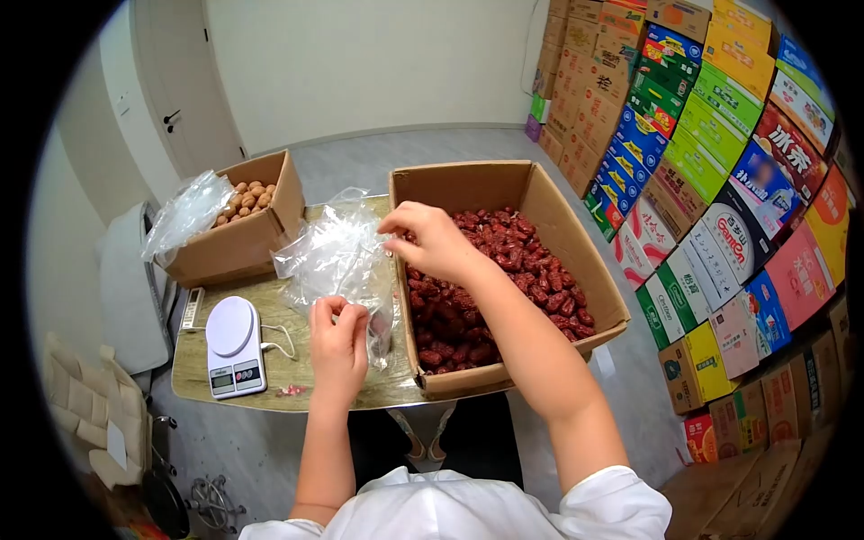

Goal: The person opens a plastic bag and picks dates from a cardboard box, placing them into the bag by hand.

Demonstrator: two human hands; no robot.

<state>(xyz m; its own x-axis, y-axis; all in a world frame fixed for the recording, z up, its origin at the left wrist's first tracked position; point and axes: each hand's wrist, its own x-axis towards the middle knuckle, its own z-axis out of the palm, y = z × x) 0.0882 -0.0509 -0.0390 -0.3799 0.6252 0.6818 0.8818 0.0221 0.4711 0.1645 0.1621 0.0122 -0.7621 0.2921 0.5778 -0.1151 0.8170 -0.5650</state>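
My left hand (338, 346) is closed in a pinch at the near edge of a pile of clear plastic bags (335, 261), with thin film beside its fingers. Over the left wall of a cardboard box (576, 241) is my right hand (430, 241), its fingers bent and the thumb a little apart from them, close to the bags. I see nothing clearly held in it. Dried red dates (517, 256) fill much of that box. My right forearm hides part of them.
A kitchen scale (236, 346) with a white cable stands on the table (193, 369) at left. Behind it, a smaller box (220, 256) holds walnuts (249, 200) and plastic bags. Stacked cartons (702, 171) line the right wall. An office chair (94, 405) stands at left.
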